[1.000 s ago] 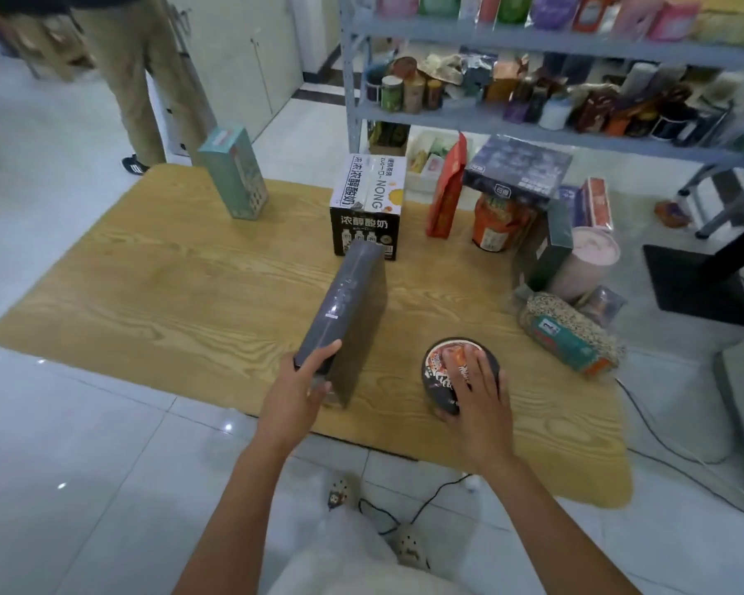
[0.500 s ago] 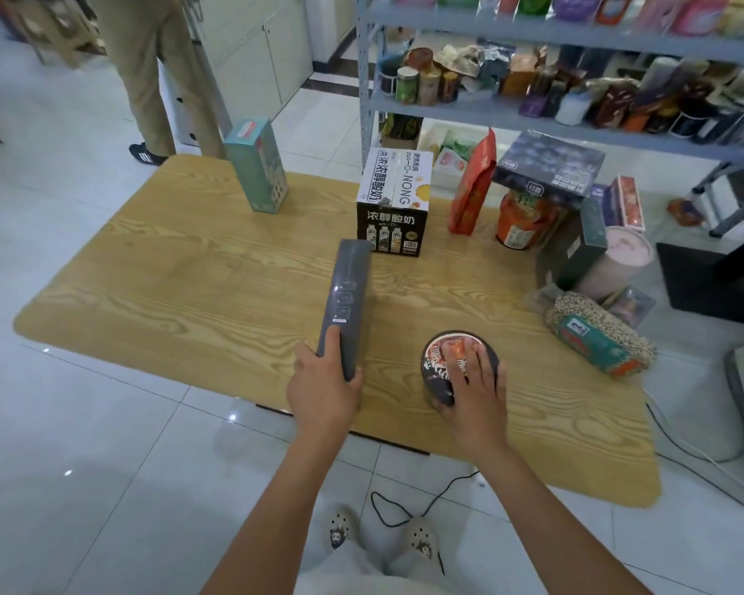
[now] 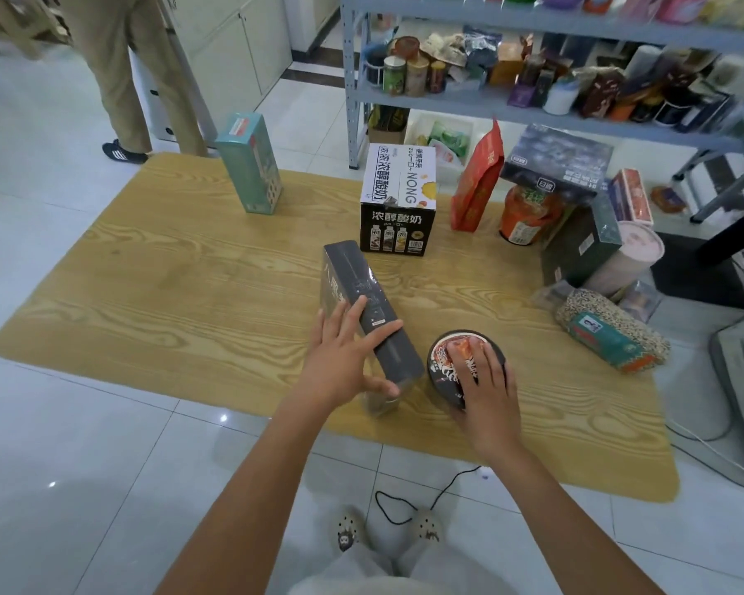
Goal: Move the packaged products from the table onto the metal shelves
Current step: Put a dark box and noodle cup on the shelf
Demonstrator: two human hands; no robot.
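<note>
Progress: by my reading from the remote desk, most of the work is left. The table point(image 3: 168, 294) carries a yoghurt carton point(image 3: 398, 199), teal box point(image 3: 250, 165), red pouch point(image 3: 477, 182) and grain bag point(image 3: 610, 332). The metal shelves point(image 3: 469, 105) at upper right already look crowded.
Left hand point(image 3: 344, 362): lower centre, its fingers point(image 3: 349, 319) wide and straight across the top of the grey box point(image 3: 353, 285), which stands on edge; the thumb lies at its near end.
Right hand point(image 3: 486, 397): flat on the noodle bowl point(image 3: 443, 362) just right of the box, fingers spread over the lid, covering its near right side.
Lift: I see neither item off the table yet.
</note>
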